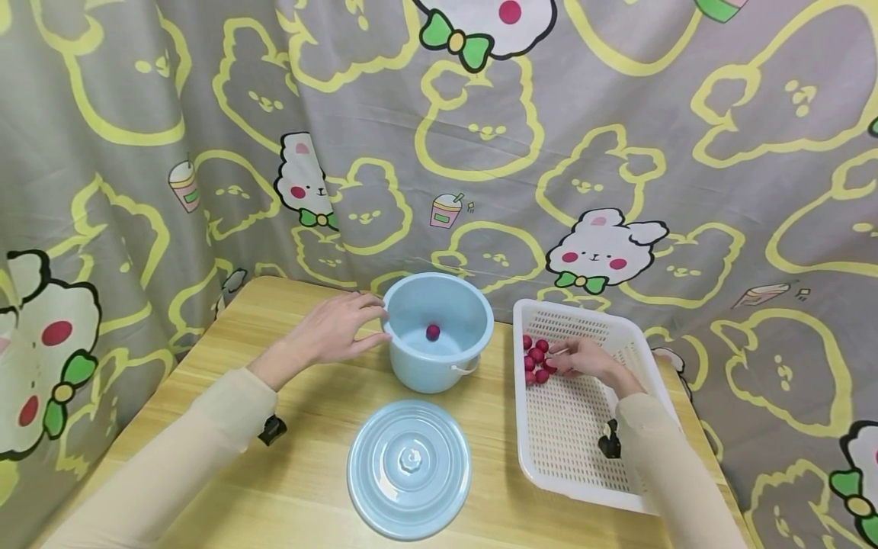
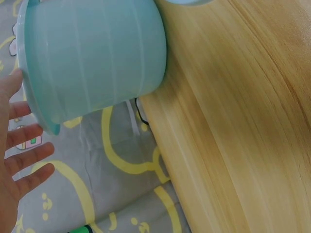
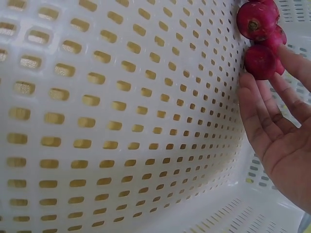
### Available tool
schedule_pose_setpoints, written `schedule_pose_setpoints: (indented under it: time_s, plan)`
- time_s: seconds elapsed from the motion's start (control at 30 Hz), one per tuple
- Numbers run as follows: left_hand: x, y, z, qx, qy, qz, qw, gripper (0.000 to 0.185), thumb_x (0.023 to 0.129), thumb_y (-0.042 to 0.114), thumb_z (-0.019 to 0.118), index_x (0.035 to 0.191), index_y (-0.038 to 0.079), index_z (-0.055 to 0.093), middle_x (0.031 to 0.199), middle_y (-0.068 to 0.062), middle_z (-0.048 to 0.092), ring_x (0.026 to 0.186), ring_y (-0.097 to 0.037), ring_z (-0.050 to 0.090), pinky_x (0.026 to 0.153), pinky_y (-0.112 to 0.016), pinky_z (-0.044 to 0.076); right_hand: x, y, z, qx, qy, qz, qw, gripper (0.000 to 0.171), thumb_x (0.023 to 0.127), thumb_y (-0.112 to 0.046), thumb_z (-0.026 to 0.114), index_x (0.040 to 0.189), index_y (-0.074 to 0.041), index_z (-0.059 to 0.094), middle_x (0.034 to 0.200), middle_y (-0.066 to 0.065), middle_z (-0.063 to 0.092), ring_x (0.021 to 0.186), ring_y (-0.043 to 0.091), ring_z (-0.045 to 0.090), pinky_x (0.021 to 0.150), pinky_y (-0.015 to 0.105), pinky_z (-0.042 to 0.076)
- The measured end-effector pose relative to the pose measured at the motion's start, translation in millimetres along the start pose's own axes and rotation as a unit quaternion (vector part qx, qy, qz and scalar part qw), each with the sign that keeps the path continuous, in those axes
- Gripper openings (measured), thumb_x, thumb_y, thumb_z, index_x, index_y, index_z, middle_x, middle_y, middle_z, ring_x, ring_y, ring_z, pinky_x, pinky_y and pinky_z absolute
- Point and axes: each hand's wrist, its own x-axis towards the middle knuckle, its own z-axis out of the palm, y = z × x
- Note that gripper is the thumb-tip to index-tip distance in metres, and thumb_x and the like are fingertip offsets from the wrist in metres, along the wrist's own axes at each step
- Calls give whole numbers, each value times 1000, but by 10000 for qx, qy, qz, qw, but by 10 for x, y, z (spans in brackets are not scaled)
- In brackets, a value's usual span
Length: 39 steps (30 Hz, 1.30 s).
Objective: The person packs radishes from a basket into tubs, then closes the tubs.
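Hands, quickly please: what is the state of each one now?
Left hand: open, fingers resting on the blue bucket rim.
Right hand: open, fingertips touching red fruits in the white basket.

No readable writing, brand, number or sign shows in any view. The curtain (image 1: 617,114) at the far side carries only printed rabbit figures and drink cups, without letters. The pail (image 1: 439,335), its lid (image 1: 409,467) and the white basket (image 1: 583,427) bear no labels.

The right hand (image 1: 583,360) covers part of the red balls (image 1: 536,360), so their count is unclear; the desk (image 1: 302,457) runs off the head view's bottom edge.
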Motion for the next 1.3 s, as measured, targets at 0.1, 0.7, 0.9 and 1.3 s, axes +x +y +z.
schedule_pose_setpoints:
  time_s: [0.1, 0.7, 0.9, 1.3]
  plan:
    - [1, -3, 2, 5, -5, 1, 10000, 42, 100, 49, 69, 120, 13, 75, 129, -11, 73, 113, -32, 71, 95, -50, 61, 14, 11, 10, 10, -28, -51, 10000, 48, 98, -17, 75, 136, 7, 61, 114, 14, 74, 89, 17, 67, 81, 32, 63]
    - [7, 0, 6, -45, -44, -44, 10000, 43, 100, 50, 68, 121, 13, 74, 130, -11, 72, 116, -32, 71, 98, -52, 60, 7, 37, 4, -41, -46, -89, 9999, 35, 97, -16, 75, 124, 6, 70, 106, 9, 77, 87, 15, 71, 81, 33, 64]
    - [4, 15, -21, -55, -52, -66, 9999, 44, 100, 52, 68, 120, 13, 74, 131, -12, 72, 117, -33, 70, 98, -52, 60, -75, 11, -58, -89, 48, -130, 9999, 38, 98, -18, 74, 127, 6, 68, 117, 16, 76, 94, 16, 73, 88, 36, 64]
    - [19, 8, -9, -61, -89, -92, 9999, 42, 100, 51, 68, 120, 14, 74, 130, -11, 72, 116, -32, 70, 97, -52, 60, -196, -43, -156, 122, 99, -470, 9988, 44, 101, -21, 72, 132, 9, 65, 120, 18, 78, 103, 30, 76, 97, 48, 62]
